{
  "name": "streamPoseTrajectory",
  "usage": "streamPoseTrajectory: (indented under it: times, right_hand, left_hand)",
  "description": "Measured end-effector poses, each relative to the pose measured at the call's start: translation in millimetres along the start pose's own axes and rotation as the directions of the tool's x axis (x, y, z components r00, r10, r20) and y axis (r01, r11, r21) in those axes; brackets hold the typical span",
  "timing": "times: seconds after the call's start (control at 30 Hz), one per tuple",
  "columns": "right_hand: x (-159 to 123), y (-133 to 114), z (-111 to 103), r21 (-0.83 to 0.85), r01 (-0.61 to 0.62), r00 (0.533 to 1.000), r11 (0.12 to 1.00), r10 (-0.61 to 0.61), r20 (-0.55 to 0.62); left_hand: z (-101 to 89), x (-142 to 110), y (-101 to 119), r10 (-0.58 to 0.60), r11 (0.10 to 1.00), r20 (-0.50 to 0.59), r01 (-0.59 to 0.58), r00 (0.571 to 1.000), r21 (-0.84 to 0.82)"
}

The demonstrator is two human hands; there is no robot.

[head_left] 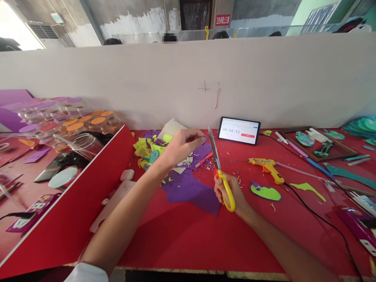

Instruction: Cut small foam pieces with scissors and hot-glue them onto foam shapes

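My right hand (230,192) grips yellow-handled scissors (220,170), their blades pointing up and away from me. My left hand (183,147) is raised just left of the blades, its fingers pinched on a small purple scrap I can barely make out. Below both hands a purple sheet of paper (190,190) lies on the red table (188,239). A heap of yellow, purple and teal paper scraps (149,150) sits behind my left hand, along with a pale sheet (173,127).
A tablet (238,130) showing a timer leans on the grey partition. A yellow glue gun (267,166) with its black cord, a green and purple cut-out (266,192) and a wooden frame (319,143) lie at right. Jars with orange lids (85,123) stand at left.
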State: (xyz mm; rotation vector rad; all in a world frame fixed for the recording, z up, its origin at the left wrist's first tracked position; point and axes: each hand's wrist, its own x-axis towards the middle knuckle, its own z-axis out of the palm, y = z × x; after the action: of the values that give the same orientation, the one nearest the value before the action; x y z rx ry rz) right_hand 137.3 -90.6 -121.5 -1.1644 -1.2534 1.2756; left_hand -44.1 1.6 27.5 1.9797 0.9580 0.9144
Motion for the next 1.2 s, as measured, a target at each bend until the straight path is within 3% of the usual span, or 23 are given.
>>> streamPoseTrajectory:
  times: [0.27,0.5,0.6,0.73,0.83,0.9,0.97,1.1,1.2]
  right_hand:
    - [2.2,-0.5,-1.1,-0.015,-0.075,0.997,0.997,0.075,0.014]
    - [8.8,-6.0,-6.1,-0.36,-0.027,0.994,0.933,-0.012,-0.106]
    - [7.1,-13.9,-5.1,-0.471,0.03,0.991,0.882,-0.087,-0.1]
    - [3.5,-18.6,-2.7,-0.561,0.057,0.995,0.826,-0.095,-0.038]
    - [3.5,-16.1,-1.5,-0.702,0.027,0.997,0.711,-0.069,-0.032]
    - [3.9,-13.1,-0.6,-0.794,0.025,0.998,0.607,-0.065,-0.018]
    - [3.7,-9.7,0.7,-0.841,0.061,0.997,0.538,-0.075,0.024]
    - [1.5,-1.1,3.6,-0.832,0.167,0.985,0.529,-0.128,0.116]
    - [0.8,5.4,4.3,-0.815,0.179,0.983,0.551,-0.137,0.124]
  left_hand:
    - [-5.0,1.0,-4.6,-0.022,0.997,0.016,0.024,1.0,-0.079]
    - [2.7,-0.6,2.4,0.08,0.992,-0.104,-0.09,0.991,-0.094]
    - [6.1,-3.0,7.3,0.148,0.986,-0.166,-0.158,0.975,-0.049]
    - [7.6,-8.5,16.1,0.225,0.973,-0.363,-0.229,0.904,0.032]
    - [6.6,-12.2,22.0,0.271,0.961,-0.481,-0.261,0.834,0.089]
    - [6.2,-13.2,23.9,0.286,0.957,-0.473,-0.266,0.833,0.111]
    - [7.3,-13.2,24.2,0.288,0.957,-0.419,-0.262,0.861,0.122]
    - [13.5,-13.3,24.7,0.258,0.964,-0.279,-0.225,0.925,0.145]
    - [17.8,-14.1,25.8,0.258,0.958,-0.212,-0.221,0.942,0.183]
